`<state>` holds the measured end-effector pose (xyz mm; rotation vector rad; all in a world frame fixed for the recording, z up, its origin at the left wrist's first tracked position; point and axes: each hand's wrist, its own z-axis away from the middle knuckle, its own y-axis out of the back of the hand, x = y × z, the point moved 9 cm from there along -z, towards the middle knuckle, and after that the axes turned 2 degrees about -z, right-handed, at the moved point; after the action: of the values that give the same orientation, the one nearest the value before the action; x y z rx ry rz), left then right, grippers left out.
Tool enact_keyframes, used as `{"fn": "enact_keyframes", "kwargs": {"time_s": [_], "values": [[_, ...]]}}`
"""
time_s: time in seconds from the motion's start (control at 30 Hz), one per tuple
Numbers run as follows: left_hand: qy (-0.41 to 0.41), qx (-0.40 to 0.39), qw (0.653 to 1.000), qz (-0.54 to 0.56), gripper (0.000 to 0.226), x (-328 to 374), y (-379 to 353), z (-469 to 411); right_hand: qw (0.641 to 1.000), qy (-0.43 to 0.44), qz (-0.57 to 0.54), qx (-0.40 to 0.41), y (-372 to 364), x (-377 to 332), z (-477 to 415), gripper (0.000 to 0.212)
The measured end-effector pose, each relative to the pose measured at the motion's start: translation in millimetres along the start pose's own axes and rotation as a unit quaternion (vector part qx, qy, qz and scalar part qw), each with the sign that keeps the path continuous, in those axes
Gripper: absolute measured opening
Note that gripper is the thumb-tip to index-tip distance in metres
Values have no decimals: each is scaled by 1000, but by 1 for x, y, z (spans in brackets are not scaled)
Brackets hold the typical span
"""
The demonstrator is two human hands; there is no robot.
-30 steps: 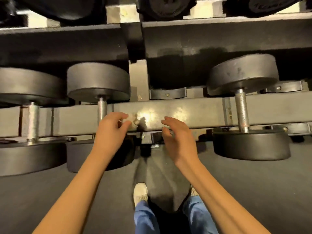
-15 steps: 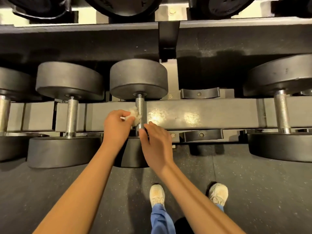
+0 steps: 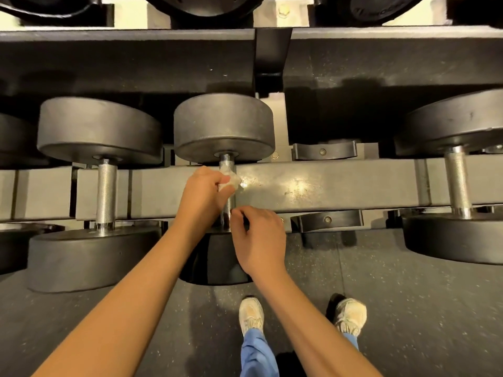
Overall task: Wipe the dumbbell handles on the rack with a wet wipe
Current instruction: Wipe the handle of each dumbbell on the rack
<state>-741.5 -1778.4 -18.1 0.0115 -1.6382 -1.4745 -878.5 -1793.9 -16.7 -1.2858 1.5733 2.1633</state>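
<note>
at six o'clock my left sneaker [image 3: 251, 312] and right sneaker [image 3: 350, 315], both pale, stand apart on the dark speckled rubber floor [image 3: 422, 308]; blue trouser legs [image 3: 257, 352] cover their heels, nearest me.

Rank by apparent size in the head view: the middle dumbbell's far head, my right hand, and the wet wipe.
1. Middle dumbbell's far head.
2. Right hand, nearer the camera.
3. Wet wipe, partly hidden in the left hand.

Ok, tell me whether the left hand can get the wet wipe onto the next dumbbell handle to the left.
Probably yes: the left hand, gripping the wet wipe, has that bare handle unobstructed alongside.
</note>
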Motion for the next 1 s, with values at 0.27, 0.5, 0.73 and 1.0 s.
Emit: {"fn": "enact_keyframes", "kwargs": {"time_s": [0.27,0.5,0.73,1.0], "values": [[105,103,988,55,12,-24,15,-30,999,0,-35,22,2,0,1,40],[-3,26,1000,-15,19,-14,2,-3,998,-11,-49,37,3,2,2,39],[82,67,993,48,14,-27,10,-25,997,-20,-47,50,6,4,3,39],[9,44,998,47,12,-17,5,-5,997,-17,-52,56,7,4,3,40]]}}
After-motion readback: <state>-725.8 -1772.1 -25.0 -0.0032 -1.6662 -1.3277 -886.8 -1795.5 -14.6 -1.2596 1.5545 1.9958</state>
